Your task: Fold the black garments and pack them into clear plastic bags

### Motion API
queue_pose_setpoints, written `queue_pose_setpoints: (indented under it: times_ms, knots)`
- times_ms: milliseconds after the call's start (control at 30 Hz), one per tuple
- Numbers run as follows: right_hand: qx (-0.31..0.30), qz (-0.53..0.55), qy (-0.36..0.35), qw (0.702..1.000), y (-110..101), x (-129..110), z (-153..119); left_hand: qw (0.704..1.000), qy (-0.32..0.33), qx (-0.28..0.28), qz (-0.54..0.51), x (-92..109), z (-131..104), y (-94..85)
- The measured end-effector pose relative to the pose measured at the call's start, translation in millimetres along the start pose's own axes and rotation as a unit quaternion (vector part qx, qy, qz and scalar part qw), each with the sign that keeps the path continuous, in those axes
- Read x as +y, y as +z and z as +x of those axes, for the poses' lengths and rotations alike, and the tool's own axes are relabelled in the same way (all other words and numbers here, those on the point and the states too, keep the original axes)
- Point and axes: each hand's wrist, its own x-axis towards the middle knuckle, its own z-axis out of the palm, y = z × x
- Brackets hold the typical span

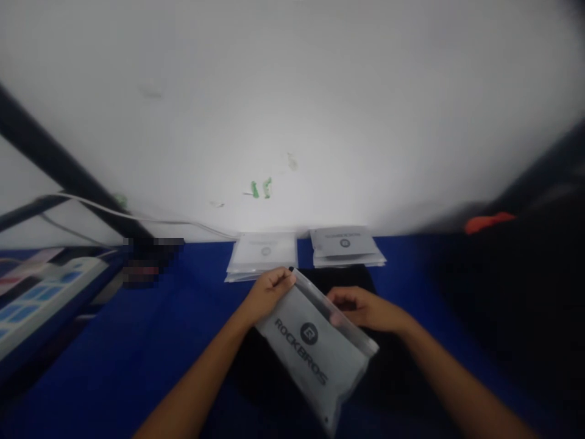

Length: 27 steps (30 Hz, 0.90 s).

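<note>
A frosted plastic zip bag (297, 347) printed ROCKBROS hangs tilted in front of me, its zip edge facing up and to the right. My left hand (269, 294) is closed on the upper left corner of that bag, thumb over the zip strip. At the middle of the zip edge, the curled fingers of my right hand (361, 308) grip the bag; some fingertips show blurred through the clear strip, and I cannot tell whether they are inside or behind it. Dark cloth-like material (269, 381) lies beneath the bag.
Two stacks of similar bags, the left stack (262, 253) and the right stack (345, 245), lie on the blue table (183, 317) against the white wall (320, 122). A power strip (41, 299) sits at left with a white cable (150, 219). Something orange (490, 222) shows at right.
</note>
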Motion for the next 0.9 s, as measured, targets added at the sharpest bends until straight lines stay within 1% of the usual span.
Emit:
queue_pose_setpoints:
  times_ms: [67, 233, 300, 367, 400, 467, 500, 533, 567, 600, 633, 700, 733, 767, 800, 833, 900]
  knots:
    - [-0.013, -0.012, 0.006, 1.0, 2.0, -0.4, 1.0, 1.0, 0.018, 0.005, 0.011, 2.0, -2.2, 5.6]
    - [-0.093, -0.068, -0.001, 0.993, 5.2, -0.4, 1.4, 0.998, 0.052, 0.02, 0.021, 5.0, -6.1, 13.1]
    - [-0.096, -0.079, -0.02, 0.992, 6.8, -1.6, -0.1, 0.999, 0.049, 0.022, 0.008, 7.7, -6.5, 11.5]
    - [-0.07, -0.065, -0.039, 0.995, 7.9, -3.9, -2.1, 0.998, 0.036, 0.043, -0.016, 9.8, -4.8, 6.5]
    - [-0.047, -0.048, -0.046, 0.997, 7.9, -5.1, -3.2, 0.997, 0.03, 0.065, -0.033, 10.1, -3.2, 3.3]
    - [0.017, -0.004, -0.069, 0.997, 6.6, -6.2, -4.6, 0.99, 0.024, 0.114, -0.085, 8.5, 0.6, -3.0]
    - [0.057, 0.018, -0.085, 0.995, 5.4, -5.8, -4.7, 0.985, 0.024, 0.123, -0.118, 7.0, 2.3, -5.1]
    - [0.099, 0.038, -0.102, 0.989, 4.1, -4.6, -4.4, 0.982, 0.023, 0.112, -0.149, 5.3, 3.2, -6.1]
    - [0.139, 0.054, -0.117, 0.982, 2.8, -2.8, -3.7, 0.982, 0.02, 0.078, -0.173, 4.0, 3.2, -5.8]
    - [0.175, 0.066, -0.127, 0.974, 1.7, -0.4, -2.5, 0.983, 0.016, 0.026, -0.183, 3.1, 2.3, -4.2]
    - [0.205, 0.075, -0.131, 0.967, 1.1, 2.0, -1.2, 0.983, 0.009, -0.039, -0.177, 3.1, 0.5, -1.7]
    - [0.245, 0.09, -0.126, 0.957, 1.1, 6.4, 1.5, 0.978, -0.008, -0.164, -0.131, 4.9, -4.7, 3.9]
    - [0.255, 0.099, -0.118, 0.955, 1.6, 7.7, 2.6, 0.973, -0.016, -0.205, -0.106, 6.4, -7.1, 5.8]
    - [0.262, 0.11, -0.109, 0.952, 2.3, 8.3, 3.3, 0.97, -0.023, -0.227, -0.085, 7.9, -8.8, 6.3]
    - [0.272, 0.124, -0.102, 0.949, 2.9, 8.1, 3.7, 0.971, -0.029, -0.227, -0.072, 8.8, -9.6, 5.1]
    - [0.283, 0.143, -0.095, 0.944, 3.3, 7.1, 3.8, 0.976, -0.032, -0.206, -0.069, 9.1, -9.2, 2.2]
    - [0.308, 0.187, -0.082, 0.929, 3.0, 3.7, 2.9, 0.989, -0.027, -0.122, -0.076, 7.4, -5.1, -8.2]
